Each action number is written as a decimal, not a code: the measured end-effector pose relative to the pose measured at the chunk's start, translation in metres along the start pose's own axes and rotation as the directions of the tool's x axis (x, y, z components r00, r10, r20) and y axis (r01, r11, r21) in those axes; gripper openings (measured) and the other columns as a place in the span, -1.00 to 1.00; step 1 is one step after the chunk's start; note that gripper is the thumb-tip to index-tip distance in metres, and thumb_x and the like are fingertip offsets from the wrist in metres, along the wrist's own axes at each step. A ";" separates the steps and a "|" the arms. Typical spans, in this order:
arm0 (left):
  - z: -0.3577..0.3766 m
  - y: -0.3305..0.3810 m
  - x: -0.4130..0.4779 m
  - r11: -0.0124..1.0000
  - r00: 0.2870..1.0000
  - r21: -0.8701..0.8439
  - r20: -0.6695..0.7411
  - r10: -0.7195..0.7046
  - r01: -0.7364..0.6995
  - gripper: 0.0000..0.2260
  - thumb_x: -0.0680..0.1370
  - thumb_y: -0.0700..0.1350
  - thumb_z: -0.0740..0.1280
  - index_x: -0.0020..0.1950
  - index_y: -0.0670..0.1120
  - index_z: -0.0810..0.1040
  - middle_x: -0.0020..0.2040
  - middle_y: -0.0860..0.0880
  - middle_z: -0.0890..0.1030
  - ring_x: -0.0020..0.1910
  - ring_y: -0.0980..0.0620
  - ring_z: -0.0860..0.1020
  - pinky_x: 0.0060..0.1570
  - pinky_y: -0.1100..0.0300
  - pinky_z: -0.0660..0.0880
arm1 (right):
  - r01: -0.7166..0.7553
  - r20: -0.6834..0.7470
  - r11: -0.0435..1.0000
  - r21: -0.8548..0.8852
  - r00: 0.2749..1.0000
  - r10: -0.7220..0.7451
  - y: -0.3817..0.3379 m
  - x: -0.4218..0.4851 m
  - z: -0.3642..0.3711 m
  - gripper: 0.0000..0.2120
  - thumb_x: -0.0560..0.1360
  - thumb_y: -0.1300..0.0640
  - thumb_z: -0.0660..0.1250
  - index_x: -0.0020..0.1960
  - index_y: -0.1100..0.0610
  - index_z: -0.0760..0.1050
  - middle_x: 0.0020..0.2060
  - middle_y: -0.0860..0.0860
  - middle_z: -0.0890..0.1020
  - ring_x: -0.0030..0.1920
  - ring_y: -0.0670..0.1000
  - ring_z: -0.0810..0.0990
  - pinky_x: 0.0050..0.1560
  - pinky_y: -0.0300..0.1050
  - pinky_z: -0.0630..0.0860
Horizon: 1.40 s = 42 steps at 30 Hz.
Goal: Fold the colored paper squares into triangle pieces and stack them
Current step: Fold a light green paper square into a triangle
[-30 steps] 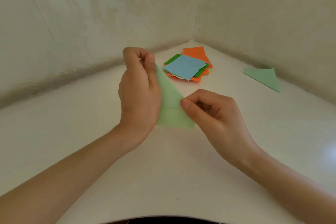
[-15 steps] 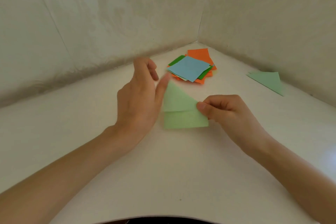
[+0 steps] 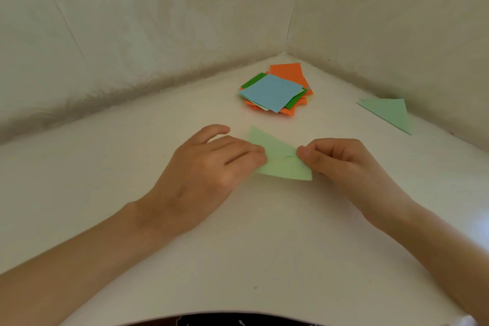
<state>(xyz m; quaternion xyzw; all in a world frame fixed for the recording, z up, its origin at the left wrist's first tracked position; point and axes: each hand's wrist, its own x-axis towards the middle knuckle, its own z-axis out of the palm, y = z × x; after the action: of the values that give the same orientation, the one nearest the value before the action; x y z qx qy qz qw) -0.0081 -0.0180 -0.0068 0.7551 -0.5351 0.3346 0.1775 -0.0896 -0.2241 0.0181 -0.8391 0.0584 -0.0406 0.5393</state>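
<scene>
A light green paper piece (image 3: 280, 159), partly folded into a triangle, lies flat on the white table (image 3: 238, 246) at the centre. My left hand (image 3: 211, 164) lies on its left edge, fingers fairly straight and pressing it down. My right hand (image 3: 341, 161) has curled fingers and pinches the right side of the paper at the fold. A pile of colored squares (image 3: 275, 92), blue on top with orange and green beneath, sits behind it near the corner. One folded light green triangle (image 3: 389, 114) lies at the right by the wall.
Pale walls (image 3: 132, 34) close the table on the left and right, meeting in a corner just behind the pile. The table's front edge (image 3: 238, 312) runs along the bottom of the view.
The green paper has come down from the air onto the table. My left hand let go of its top corner and now presses flat on its left edge. My right hand keeps its pinch.
</scene>
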 end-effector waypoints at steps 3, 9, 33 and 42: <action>-0.001 -0.004 -0.002 0.992 0.989 -0.065 0.105 -0.102 0.109 -0.80 0.48 -0.24 0.24 -0.04 -0.16 0.65 -0.04 -0.04 0.69 -0.17 -0.04 0.66 0.02 0.07 0.46 | 0.282 0.057 0.877 -0.389 0.958 -0.282 0.002 -0.007 -0.011 -0.74 0.50 -0.02 0.19 0.17 -0.07 0.46 0.06 -0.21 0.52 0.09 -0.18 0.45 0.06 -0.40 0.31; -0.001 -0.004 -0.005 0.862 0.897 -0.310 0.324 -0.301 0.402 -0.77 0.44 -0.06 0.16 0.05 0.11 0.48 -0.03 0.14 0.67 -0.10 0.15 0.61 -0.20 0.14 0.56 | 0.573 0.372 0.607 -0.551 0.819 -0.436 0.021 -0.011 -0.008 -0.59 0.53 -0.10 0.23 0.28 0.10 0.47 0.20 -0.03 0.51 0.24 -0.02 0.42 0.27 -0.15 0.35; -0.014 0.012 -0.015 0.967 0.895 -0.131 0.420 -0.148 0.221 -0.58 0.46 -0.16 0.10 0.29 -0.07 0.50 0.18 -0.13 0.60 0.18 -0.14 0.57 0.04 0.02 0.58 | 0.133 0.046 0.924 -0.360 0.991 -0.125 0.011 0.000 0.011 -0.82 0.33 -0.21 0.42 -0.29 -0.13 0.55 -0.07 -0.26 0.50 0.08 -0.27 0.36 -0.01 -0.56 0.18; -0.013 0.011 -0.013 0.975 0.871 -0.106 0.475 -0.122 0.195 -0.57 0.48 -0.15 0.08 0.27 -0.14 0.56 0.24 -0.11 0.57 0.18 -0.09 0.56 0.11 0.06 0.44 | 0.293 0.241 0.890 -0.348 0.946 -0.217 0.013 -0.005 0.000 -0.79 0.34 -0.24 0.29 -0.06 -0.28 0.57 0.03 -0.23 0.48 0.17 -0.18 0.38 0.10 -0.56 0.19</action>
<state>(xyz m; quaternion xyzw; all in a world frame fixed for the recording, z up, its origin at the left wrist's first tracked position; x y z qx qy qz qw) -0.0248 -0.0049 -0.0073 0.8389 -0.5220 0.0865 0.1274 -0.0949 -0.2283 0.0063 -0.9276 -0.0992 -0.0163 0.3597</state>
